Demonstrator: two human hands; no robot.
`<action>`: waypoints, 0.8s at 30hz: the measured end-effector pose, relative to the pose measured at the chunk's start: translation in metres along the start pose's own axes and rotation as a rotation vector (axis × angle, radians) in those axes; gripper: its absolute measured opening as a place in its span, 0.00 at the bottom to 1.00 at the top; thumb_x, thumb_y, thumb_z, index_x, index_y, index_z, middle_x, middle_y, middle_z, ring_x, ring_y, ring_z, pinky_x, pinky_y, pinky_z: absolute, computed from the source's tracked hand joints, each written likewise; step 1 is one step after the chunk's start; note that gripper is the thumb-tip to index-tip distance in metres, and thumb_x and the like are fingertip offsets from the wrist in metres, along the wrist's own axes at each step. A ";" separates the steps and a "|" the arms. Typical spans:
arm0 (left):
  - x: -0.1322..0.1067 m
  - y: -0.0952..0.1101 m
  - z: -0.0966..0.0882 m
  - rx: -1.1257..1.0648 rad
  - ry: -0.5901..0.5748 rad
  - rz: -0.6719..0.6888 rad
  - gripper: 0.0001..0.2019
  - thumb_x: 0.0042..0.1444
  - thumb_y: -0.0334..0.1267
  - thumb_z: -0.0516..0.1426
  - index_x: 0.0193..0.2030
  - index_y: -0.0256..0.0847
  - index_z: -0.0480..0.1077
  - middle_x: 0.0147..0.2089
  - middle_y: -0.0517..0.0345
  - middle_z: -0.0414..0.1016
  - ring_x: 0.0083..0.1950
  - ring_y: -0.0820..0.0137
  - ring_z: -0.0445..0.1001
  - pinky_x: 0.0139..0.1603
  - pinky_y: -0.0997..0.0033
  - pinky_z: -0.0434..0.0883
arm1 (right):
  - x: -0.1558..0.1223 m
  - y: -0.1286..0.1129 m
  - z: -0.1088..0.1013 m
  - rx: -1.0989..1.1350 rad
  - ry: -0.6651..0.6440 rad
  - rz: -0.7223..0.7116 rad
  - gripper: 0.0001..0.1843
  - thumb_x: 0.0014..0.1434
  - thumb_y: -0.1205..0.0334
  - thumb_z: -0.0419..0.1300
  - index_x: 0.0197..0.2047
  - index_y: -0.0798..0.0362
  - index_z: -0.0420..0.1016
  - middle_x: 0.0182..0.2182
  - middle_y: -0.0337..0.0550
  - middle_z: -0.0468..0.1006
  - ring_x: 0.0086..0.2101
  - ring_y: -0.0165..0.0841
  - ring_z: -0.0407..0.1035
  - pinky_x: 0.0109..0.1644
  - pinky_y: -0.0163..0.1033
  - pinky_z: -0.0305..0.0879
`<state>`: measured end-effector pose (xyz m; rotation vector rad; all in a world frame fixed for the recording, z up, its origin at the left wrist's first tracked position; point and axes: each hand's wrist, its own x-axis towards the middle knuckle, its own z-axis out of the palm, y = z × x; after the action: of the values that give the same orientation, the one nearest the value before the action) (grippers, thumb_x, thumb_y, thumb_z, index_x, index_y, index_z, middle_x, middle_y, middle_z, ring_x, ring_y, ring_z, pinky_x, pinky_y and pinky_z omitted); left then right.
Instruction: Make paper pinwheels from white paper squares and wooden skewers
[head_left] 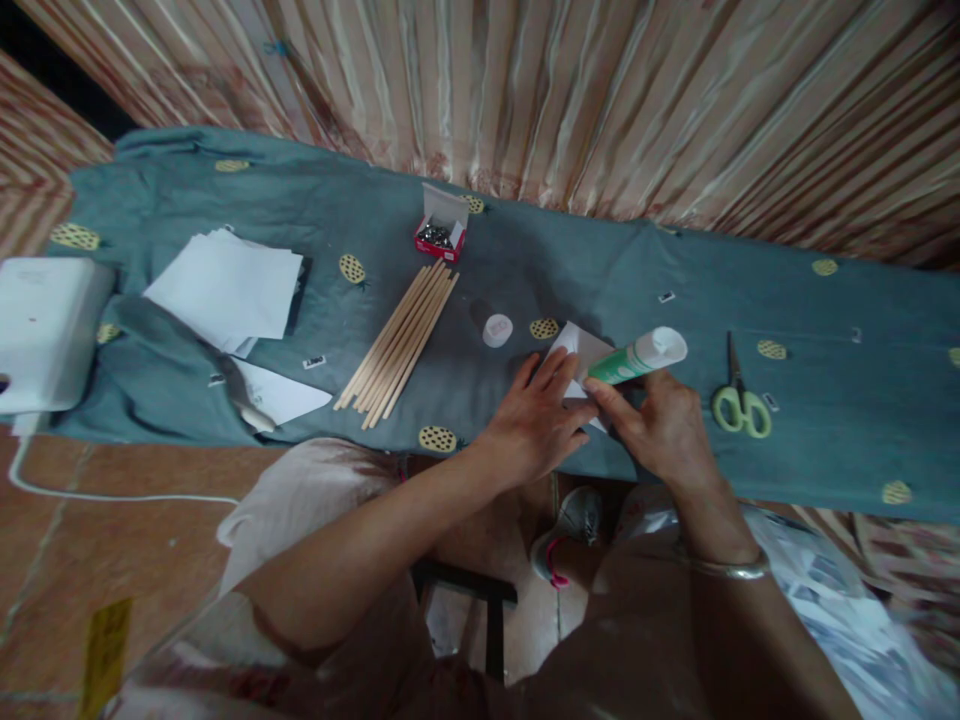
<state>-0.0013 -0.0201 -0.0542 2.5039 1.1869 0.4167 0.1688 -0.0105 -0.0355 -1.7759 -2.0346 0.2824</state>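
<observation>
My right hand (660,425) is closed around a green and white glue stick (626,362), tilted with its lower end against a white piece of paper (577,342). Fingers spread, my left hand (538,415) lies flat on that paper and partly covers it. A round white cap (497,330) rests on the cloth to the left of the paper. Where the glue stick meets the paper is hidden by my fingers.
Scissors with pale green handles (741,408) lie at the right. Left of my hands are several wooden sticks (401,345), an open red box of small metal pieces (439,238), a stack of white paper (229,285) and a white device (52,330) with a cable.
</observation>
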 end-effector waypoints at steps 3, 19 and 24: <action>0.000 0.000 -0.001 -0.001 -0.009 -0.008 0.16 0.59 0.43 0.57 0.53 0.44 0.71 0.70 0.44 0.55 0.71 0.51 0.48 0.68 0.45 0.49 | -0.001 0.003 0.000 -0.002 0.023 -0.018 0.26 0.57 0.37 0.53 0.30 0.54 0.70 0.18 0.40 0.68 0.18 0.31 0.60 0.25 0.38 0.55; 0.000 0.000 -0.003 -0.013 0.005 0.000 0.16 0.60 0.42 0.56 0.54 0.44 0.71 0.69 0.42 0.56 0.71 0.50 0.49 0.67 0.44 0.51 | -0.003 0.007 0.001 0.035 -0.017 0.043 0.32 0.56 0.34 0.53 0.38 0.58 0.76 0.20 0.43 0.72 0.18 0.32 0.59 0.27 0.39 0.57; -0.001 0.000 -0.001 -0.016 0.016 0.004 0.17 0.60 0.42 0.56 0.55 0.45 0.71 0.69 0.43 0.56 0.71 0.51 0.49 0.68 0.45 0.50 | -0.003 0.006 0.001 0.094 -0.024 0.069 0.31 0.55 0.36 0.55 0.39 0.58 0.76 0.23 0.46 0.75 0.22 0.35 0.65 0.29 0.41 0.59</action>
<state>-0.0024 -0.0206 -0.0531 2.4944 1.1798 0.4467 0.1744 -0.0120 -0.0396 -1.7947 -1.9453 0.4152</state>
